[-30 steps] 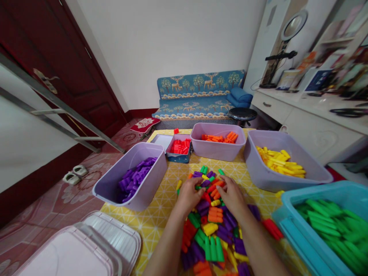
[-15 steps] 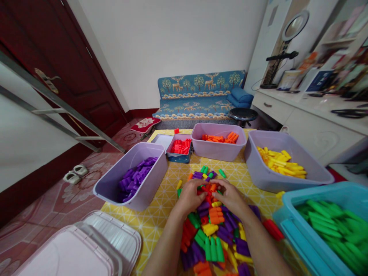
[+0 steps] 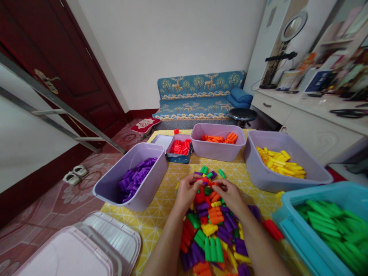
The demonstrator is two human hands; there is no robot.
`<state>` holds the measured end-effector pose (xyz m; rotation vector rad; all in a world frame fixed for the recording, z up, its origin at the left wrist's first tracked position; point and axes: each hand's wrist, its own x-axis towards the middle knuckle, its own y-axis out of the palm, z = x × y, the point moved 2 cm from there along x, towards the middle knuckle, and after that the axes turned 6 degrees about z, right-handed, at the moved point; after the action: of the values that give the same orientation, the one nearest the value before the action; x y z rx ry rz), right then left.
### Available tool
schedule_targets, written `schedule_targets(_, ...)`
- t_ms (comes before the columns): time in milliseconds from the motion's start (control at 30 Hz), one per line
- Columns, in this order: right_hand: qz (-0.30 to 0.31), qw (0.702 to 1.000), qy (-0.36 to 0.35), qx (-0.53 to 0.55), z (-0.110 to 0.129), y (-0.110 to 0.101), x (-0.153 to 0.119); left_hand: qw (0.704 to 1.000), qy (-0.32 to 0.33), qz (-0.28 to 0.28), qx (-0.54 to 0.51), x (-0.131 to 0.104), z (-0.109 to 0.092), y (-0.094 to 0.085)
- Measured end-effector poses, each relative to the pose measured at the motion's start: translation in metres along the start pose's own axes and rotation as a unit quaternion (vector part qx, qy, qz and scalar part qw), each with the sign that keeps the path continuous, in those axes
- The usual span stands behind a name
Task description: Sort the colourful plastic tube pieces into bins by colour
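Over the far part of a mixed pile of plastic toy building blocks (image 3: pixel 212 249), both hands are raised slightly and face each other. My left hand (image 3: pixel 187 191) pinches a red block (image 3: pixel 204 179) between thumb and fingers. Close beside it, my right hand (image 3: pixel 231 194) grips an orange-red block (image 3: pixel 212 184); the two pieces meet or nearly meet, and fingers hide parts of both. Beneath the hands lie red, orange, purple, yellow and green blocks, among them a joined green block (image 3: pixel 214 249) near me.
Lilac bins hold purple blocks (image 3: pixel 138 178), orange blocks (image 3: pixel 220 138) and yellow blocks (image 3: pixel 281 163). A small tin (image 3: pixel 178 158) contains red ones. The turquoise bin (image 3: pixel 290 203) at right holds green ones. Stacked lids (image 3: pixel 115 237) lie at left on the yellow tablecloth (image 3: pixel 155 214).
Both hands have lifted a little off the pile and away from me, with red and orange-red blocks now between the fingers. The bins stay where they were.
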<state>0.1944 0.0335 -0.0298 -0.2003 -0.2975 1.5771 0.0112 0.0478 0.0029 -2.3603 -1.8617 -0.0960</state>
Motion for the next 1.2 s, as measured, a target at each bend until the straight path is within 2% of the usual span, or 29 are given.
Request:
schedule_targets(100, -0.013, 1.0, 0.006, -0.014, 0.0, 0.0, -0.001, 0.984, -0.03, -0.094, -0.15, 0.01, -0.002, -0.006)
schedule_targets(200, -0.012, 1.0, -0.001, -0.019, -0.001, 0.001, -0.001, 0.939, -0.073, -0.19, -0.278, 0.026, -0.005, -0.017)
schedule_targets(300, -0.007, 1.0, -0.007, -0.014, -0.002, 0.002, -0.001, 0.906, -0.084, -0.233, -0.343, 0.042, -0.011, -0.027)
schedule_targets(367, -0.005, 1.0, -0.005, -0.013, -0.002, 0.002, -0.001, 0.914, -0.055, -0.211, -0.342, 0.049, -0.016, -0.03)
schedule_targets(433, -0.007, 1.0, -0.003, -0.017, -0.001, 0.001, -0.001, 0.935, -0.027, -0.164, -0.312, 0.049, -0.019, -0.03)
schedule_targets(567, -0.006, 1.0, -0.003, -0.028, 0.005, 0.001, -0.003, 0.982, -0.021, -0.09, -0.167, 0.032, -0.012, -0.022)
schedule_targets(667, -0.003, 1.0, -0.002, -0.03, 0.01, 0.001, -0.004, 0.999, -0.025, 0.0, -0.047, 0.016, -0.004, -0.009)
schedule_targets(767, -0.013, 1.0, 0.0, -0.027, 0.014, 0.001, -0.005, 0.99, 0.002, 0.077, 0.115, 0.005, -0.003, 0.003)
schedule_targets(833, -0.025, 0.999, 0.0, -0.02, 0.016, 0.001, -0.005, 0.968, 0.037, 0.091, 0.23, 0.001, -0.005, 0.007)
schedule_targets(900, -0.041, 0.999, -0.003, -0.005, 0.017, 0.0, -0.006, 0.947, 0.062, 0.095, 0.301, 0.0, -0.007, 0.01)
schedule_targets(1033, -0.064, 0.998, -0.012, 0.019, 0.02, -0.001, -0.007, 0.931, 0.074, 0.103, 0.341, 0.0, -0.008, 0.009)
schedule_targets(1200, -0.044, 0.999, -0.027, -0.008, 0.022, 0.001, -0.007, 0.943, 0.083, 0.101, 0.308, -0.002, -0.006, 0.007)
